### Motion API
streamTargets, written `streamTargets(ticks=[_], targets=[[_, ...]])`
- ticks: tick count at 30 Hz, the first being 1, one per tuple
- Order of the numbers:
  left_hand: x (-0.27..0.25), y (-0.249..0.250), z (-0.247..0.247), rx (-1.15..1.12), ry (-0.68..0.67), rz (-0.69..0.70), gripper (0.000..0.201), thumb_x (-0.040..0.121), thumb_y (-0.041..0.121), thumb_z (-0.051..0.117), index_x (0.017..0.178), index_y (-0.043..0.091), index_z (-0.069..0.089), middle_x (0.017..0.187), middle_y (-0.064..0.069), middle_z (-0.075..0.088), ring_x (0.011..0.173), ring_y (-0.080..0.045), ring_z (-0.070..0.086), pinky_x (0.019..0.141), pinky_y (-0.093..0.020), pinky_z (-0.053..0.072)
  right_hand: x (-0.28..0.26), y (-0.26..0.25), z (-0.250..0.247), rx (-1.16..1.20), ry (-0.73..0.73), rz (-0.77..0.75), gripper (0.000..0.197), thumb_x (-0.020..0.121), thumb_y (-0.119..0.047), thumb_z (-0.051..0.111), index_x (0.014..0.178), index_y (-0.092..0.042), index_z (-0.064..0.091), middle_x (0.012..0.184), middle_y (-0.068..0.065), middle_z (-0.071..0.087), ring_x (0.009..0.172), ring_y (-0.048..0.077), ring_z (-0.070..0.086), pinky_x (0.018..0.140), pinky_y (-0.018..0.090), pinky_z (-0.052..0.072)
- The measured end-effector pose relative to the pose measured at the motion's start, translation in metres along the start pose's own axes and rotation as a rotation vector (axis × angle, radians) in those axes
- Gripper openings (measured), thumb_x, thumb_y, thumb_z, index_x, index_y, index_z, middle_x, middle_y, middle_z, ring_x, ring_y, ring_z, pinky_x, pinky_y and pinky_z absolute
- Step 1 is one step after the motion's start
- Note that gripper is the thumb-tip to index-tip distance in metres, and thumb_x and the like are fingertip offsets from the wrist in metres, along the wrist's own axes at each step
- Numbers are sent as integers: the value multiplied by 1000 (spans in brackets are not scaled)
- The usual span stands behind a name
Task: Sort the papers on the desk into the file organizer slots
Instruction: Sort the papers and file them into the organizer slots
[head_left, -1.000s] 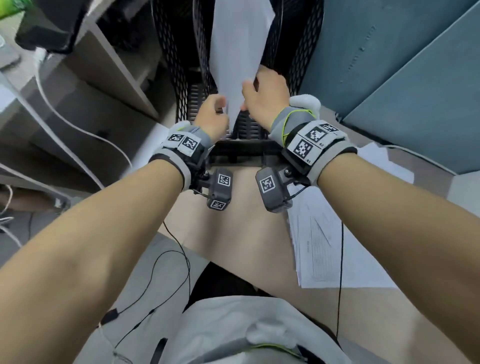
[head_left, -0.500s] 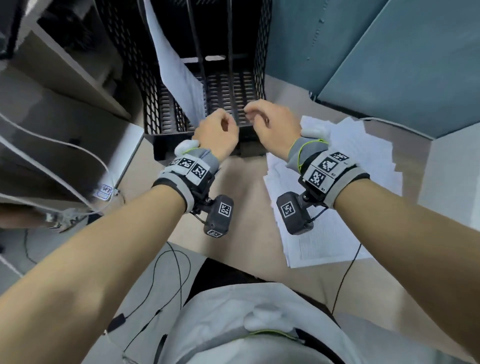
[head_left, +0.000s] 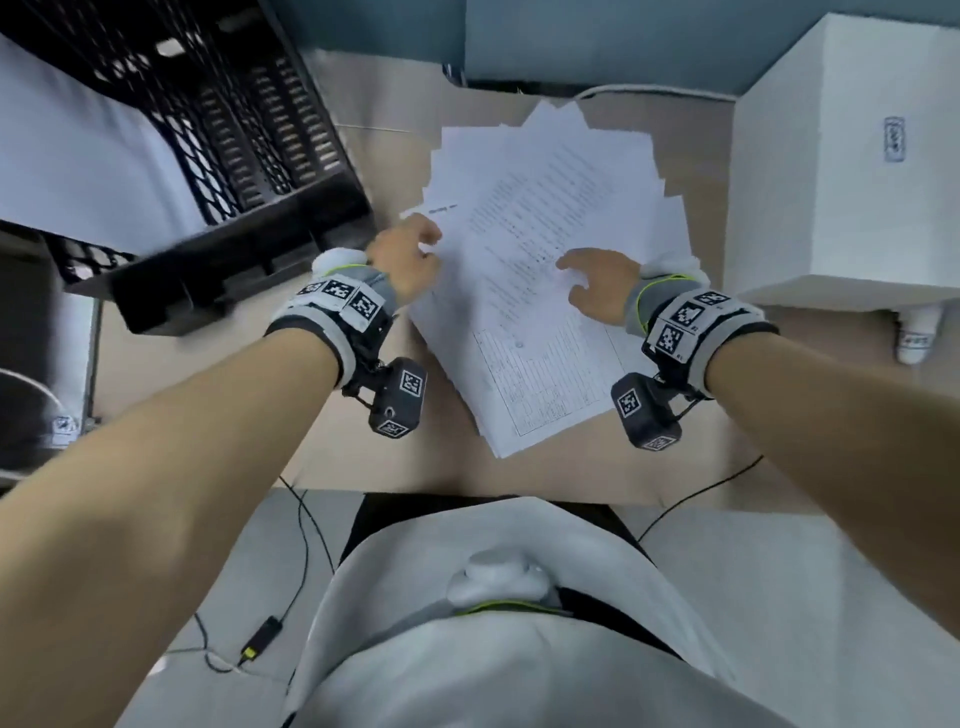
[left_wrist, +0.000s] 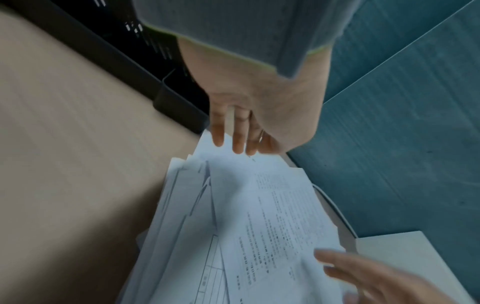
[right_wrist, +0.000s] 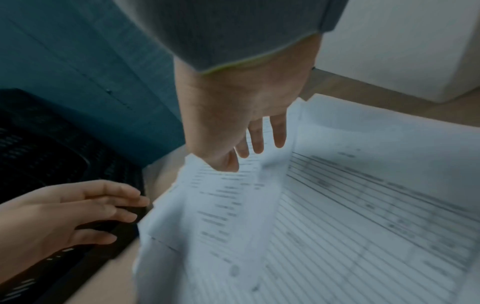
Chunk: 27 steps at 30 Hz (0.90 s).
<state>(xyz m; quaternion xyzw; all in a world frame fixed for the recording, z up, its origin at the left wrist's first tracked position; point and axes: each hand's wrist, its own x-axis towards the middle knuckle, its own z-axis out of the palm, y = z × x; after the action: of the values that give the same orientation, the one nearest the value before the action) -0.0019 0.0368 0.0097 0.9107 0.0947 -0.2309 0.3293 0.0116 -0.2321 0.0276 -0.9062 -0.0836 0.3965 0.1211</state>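
White papers (head_left: 550, 270) blurred, organizer (head_left: 208, 156) cropped

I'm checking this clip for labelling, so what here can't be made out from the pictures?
- Text on the papers: too small in the head view, blurred in both wrist views.
- File organizer: its top and left are cut off by the head view's edge, so the slot count is unclear.
- Left hand fingertips: blur hides whether they touch paper.

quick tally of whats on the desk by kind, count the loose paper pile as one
black file organizer: 1
paper pile: 1
white box: 1
small white bottle: 1
total: 4
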Motion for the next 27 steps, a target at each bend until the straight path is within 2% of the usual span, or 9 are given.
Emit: streamTargets(ticks=[3, 5, 10, 16, 19, 21, 23, 25, 27], targets=[[12, -8, 13, 56, -133, -142, 57, 73, 40, 49, 129, 28, 47, 129, 0, 57, 112, -26, 58, 95, -40, 49, 1, 21, 16, -36, -118, 16, 52, 99, -19, 40, 149, -20, 28, 158, 0, 24, 142, 24, 30, 114, 36, 29], [23, -9, 19, 75, -167, -191, 69, 66, 47, 47, 133, 28, 44, 131, -2, 54, 114, -27, 57, 97, -40, 48, 4, 28, 16, -6, -140, 27, 51, 99, -18, 40, 149, -19, 30, 157, -1, 25, 141, 24, 30, 114, 36, 28], [37, 5, 19, 19, -60, -221, 47, 86, 22, 59, 132, 17, 48, 125, -1, 57, 110, -22, 58, 88, -31, 49, 9, 33, 21, 110, -126, 66, 46, 99, -21, 40, 145, -22, 37, 155, -2, 31, 135, 24, 40, 108, 36, 36], [43, 12, 15, 101, 90, -93, 26, 88, 13, 58, 112, 15, 68, 112, -3, 69, 103, -21, 63, 81, -22, 43, 11, 32, 16, 109, -132, 65, 46, 99, -21, 41, 145, -22, 38, 154, -3, 31, 135, 23, 39, 108, 34, 34], [36, 14, 13, 93, 33, 22, 26, 91, 6, 54, 110, 13, 71, 113, -5, 70, 104, -23, 64, 86, -24, 46, 8, 29, 7, 101, 4, 0, 53, 97, -18, 43, 148, -21, 31, 158, -1, 25, 142, 22, 29, 115, 37, 27], [27, 16, 14, 114, -17, 103, 23, 91, 6, 57, 106, 13, 73, 109, -3, 71, 99, -21, 65, 82, -21, 45, 4, 19, 1, 72, 184, -114, 61, 94, -15, 48, 150, -20, 26, 160, 0, 17, 147, 20, 17, 119, 38, 18], [16, 18, 19, 129, -113, 170, 21, 90, 7, 61, 105, 13, 74, 107, -2, 72, 95, -17, 65, 79, -19, 43, 0, 4, -3, -36, 275, -230, 68, 91, -17, 54, 151, -22, 22, 161, 0, 10, 149, 20, 6, 121, 44, 7], [9, 23, 26, 95, -208, 221, 20, 90, 8, 62, 105, 13, 74, 105, -3, 72, 92, -15, 64, 82, -21, 46, 0, -5, 0, -226, 254, -283, 70, 88, -27, 59, 149, -26, 25, 161, -1, 9, 149, 21, 0, 119, 53, -3], [1, 27, 30, 54, -244, 273, 19, 90, 9, 63, 105, 12, 74, 103, -2, 72, 90, -14, 64, 83, -24, 48, 0, -9, 5, -379, 169, -281, 57, 89, -38, 58, 141, -27, 39, 158, -1, 22, 149, 21, 6, 116, 59, -7]])
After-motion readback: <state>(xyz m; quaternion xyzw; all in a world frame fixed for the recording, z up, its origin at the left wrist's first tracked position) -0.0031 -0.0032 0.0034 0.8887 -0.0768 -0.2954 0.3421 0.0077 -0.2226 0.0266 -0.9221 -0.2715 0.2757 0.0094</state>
